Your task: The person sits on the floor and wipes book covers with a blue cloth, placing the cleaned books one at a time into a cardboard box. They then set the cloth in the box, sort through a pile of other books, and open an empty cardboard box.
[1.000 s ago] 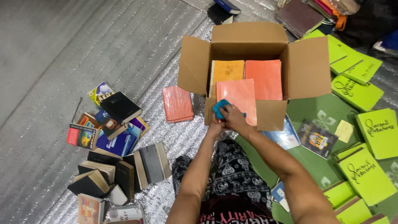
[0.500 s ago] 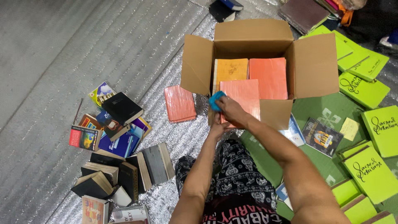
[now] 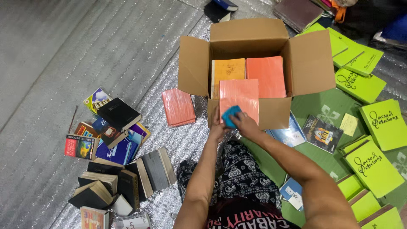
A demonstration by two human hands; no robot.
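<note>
Head view shows the right hand (image 3: 246,124) pressing a blue cloth (image 3: 231,116) against the lower edge of a salmon-pink book (image 3: 239,98), which stands at the front of the open cardboard box (image 3: 313,63); the left hand (image 3: 217,127) grips that book's lower left corner. To wipe well, steady the book firmly and sweep the cloth evenly across the cover
</note>
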